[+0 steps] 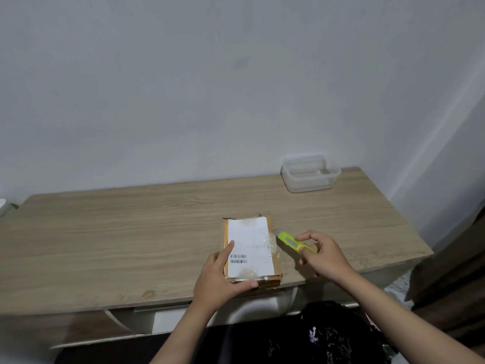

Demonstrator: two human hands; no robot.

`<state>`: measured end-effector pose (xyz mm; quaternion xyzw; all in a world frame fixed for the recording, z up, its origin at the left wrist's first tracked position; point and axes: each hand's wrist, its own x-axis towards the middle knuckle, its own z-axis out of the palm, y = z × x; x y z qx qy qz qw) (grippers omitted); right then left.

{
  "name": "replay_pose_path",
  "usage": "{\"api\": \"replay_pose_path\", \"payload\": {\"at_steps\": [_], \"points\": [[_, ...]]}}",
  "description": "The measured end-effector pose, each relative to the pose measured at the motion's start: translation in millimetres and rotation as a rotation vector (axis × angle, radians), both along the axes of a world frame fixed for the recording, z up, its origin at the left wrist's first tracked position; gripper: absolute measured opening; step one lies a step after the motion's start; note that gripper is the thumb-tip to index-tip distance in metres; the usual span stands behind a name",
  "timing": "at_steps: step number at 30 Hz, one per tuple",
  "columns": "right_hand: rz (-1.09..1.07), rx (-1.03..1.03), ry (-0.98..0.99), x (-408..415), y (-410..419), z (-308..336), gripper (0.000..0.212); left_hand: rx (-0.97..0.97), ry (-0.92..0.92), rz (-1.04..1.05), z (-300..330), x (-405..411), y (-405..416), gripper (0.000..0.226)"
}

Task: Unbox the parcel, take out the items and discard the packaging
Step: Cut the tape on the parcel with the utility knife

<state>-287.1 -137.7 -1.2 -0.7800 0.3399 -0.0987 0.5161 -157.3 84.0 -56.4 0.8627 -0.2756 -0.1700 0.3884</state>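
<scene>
A small brown cardboard parcel (252, 248), wrapped in clear tape with a white shipping label and barcodes on top, lies flat near the front edge of the wooden table (131, 232). My left hand (223, 277) holds its near left corner, index finger on the label and thumb along the front edge. My right hand (322, 256) grips a yellow-green utility knife (291, 241) just right of the parcel. The knife's tip points at the parcel's right side; whether it touches is unclear.
A clear plastic container (309, 173) without a lid stands at the back right of the table, close to the wall. The table's right edge is near a dark wooden surface (459, 271). Dark patterned clothing (315, 337) fills the bottom of the view.
</scene>
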Motion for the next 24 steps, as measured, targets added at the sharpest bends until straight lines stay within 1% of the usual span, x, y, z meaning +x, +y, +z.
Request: {"api": "replay_pose_path", "payload": {"at_steps": [6, 17, 24], "points": [[0.067, 0.000, 0.058, 9.5, -4.2, 3.2, 0.018, -0.008, -0.012, 0.010, -4.8, 0.7, 0.1, 0.111], [0.272, -0.175, 0.189, 15.2, -20.9, 24.5, 0.015, -0.003, -0.012, 0.048, -6.6, -1.5, -2.6, 0.109], [0.311, -0.199, 0.228, 18.6, -20.6, 29.6, 0.016, -0.004, -0.006, 0.040, -6.6, -0.4, -2.6, 0.111]]}}
